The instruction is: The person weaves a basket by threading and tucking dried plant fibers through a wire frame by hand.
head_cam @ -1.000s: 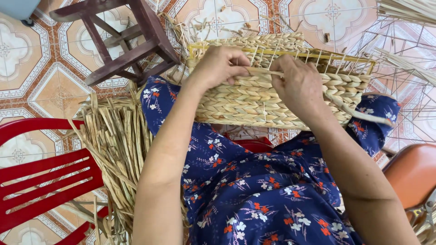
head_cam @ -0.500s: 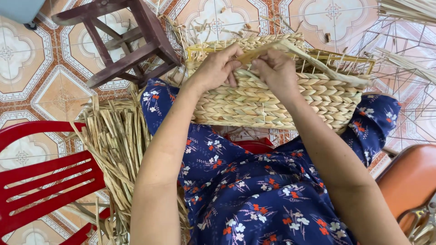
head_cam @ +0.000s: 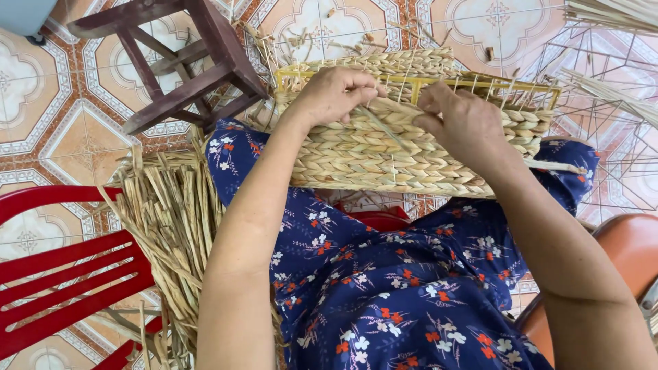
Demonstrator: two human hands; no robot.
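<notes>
A half-woven straw basket on a yellow wire frame rests across my knees, which are covered in blue flowered cloth. My left hand grips the basket's top edge and pinches a thin straw strand that slants down the weave. My right hand presses on the upper rim to the right, fingers curled over the braided rows and holding the same strand's area.
A bundle of dry straw hangs by my left leg. A red plastic chair stands at the left, a dark wooden stool beyond it, an orange seat at the right, wire frames on the tiled floor.
The long strand that stuck out to the right has been pulled in. My right hand has moved from the rim's middle down and rightward onto the weave.
</notes>
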